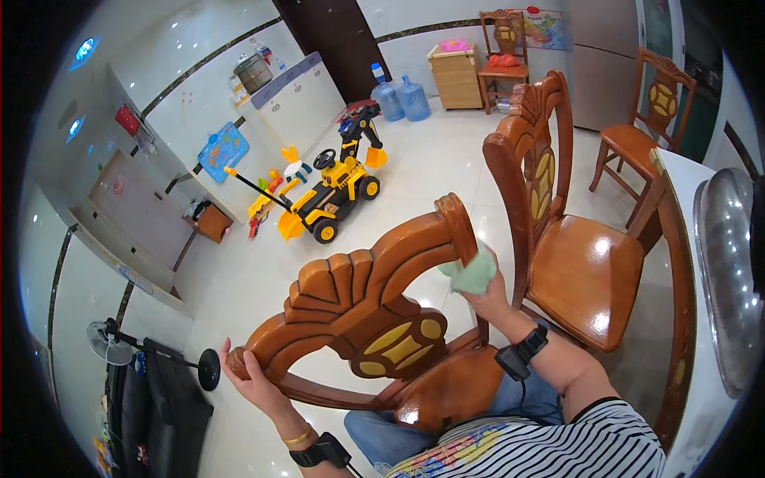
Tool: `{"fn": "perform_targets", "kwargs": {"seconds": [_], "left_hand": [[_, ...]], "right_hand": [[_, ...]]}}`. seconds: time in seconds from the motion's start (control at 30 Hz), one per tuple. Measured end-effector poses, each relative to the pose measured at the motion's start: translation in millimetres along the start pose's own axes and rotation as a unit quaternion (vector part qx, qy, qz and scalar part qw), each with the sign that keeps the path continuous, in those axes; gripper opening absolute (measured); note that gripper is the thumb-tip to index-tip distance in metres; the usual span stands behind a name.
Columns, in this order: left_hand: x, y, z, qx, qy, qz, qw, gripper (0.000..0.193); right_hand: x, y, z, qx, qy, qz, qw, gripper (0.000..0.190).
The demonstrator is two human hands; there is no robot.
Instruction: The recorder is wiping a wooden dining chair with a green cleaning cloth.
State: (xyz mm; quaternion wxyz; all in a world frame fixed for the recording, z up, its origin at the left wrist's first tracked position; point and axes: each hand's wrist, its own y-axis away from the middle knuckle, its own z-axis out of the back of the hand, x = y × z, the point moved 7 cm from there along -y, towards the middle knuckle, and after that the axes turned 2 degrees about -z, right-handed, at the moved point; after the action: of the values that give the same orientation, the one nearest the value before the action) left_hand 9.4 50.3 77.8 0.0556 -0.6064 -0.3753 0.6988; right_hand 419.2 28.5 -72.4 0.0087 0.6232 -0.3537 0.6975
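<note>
Right before me stands a carved wooden chair [334, 287], its backrest towards the room and its glossy seat [451, 388] near my lap. My left hand [254, 379] grips the rounded left end of the top rail. On the other side, my right hand [487, 287] holds a pale green cloth [476, 272] against the right post of the backrest, just below its top. The cloth covers most of those fingers. A panel with yellow inlays [397, 346] fills the middle of the backrest.
A second carved chair [586, 281] stands close on the right, beside a white-topped table [681, 179] with a metal mesh cover [726, 281]. Beyond are a yellow toy excavator [334, 197], water jugs [412, 98] and a wooden cabinet [457, 77]. A black sofa [161, 406] and a fan [110, 343] are at left.
</note>
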Motion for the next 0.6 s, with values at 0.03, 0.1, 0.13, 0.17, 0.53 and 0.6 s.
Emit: {"fn": "perform_targets", "kwargs": {"seconds": [0.03,0.1,0.13,0.17,0.53,0.6], "left_hand": [[0.7,-1.1,0.7,0.007,0.000,-0.012,1.000,0.037],[2.9,-1.5,0.8,0.008,0.005,-0.015,1.000,0.038],[2.7,-0.7,-0.7,0.012,0.017,-0.012,1.000,0.038],[3.3,-0.1,-2.1,0.016,0.029,-0.008,0.999,0.039],[0.2,5.5,3.5,0.021,0.008,-0.005,1.000,0.039],[-1.1,5.5,0.8,0.010,-0.004,-0.012,1.000,0.040]], "right_hand": [[-18.4,15.4,1.2,-0.007,0.012,-0.005,1.000,0.081],[-68.8,56.9,8.2,0.034,0.062,-0.078,0.994,0.080],[-99.1,82.6,12.5,0.051,0.091,-0.130,0.986,0.078],[-125.9,105.3,17.3,0.068,0.121,-0.182,0.974,0.075],[33.7,-17.9,5.7,0.067,0.037,-0.053,0.996,0.061],[52.8,-52.6,3.0,0.076,-0.020,-0.020,0.997,0.067]]}}
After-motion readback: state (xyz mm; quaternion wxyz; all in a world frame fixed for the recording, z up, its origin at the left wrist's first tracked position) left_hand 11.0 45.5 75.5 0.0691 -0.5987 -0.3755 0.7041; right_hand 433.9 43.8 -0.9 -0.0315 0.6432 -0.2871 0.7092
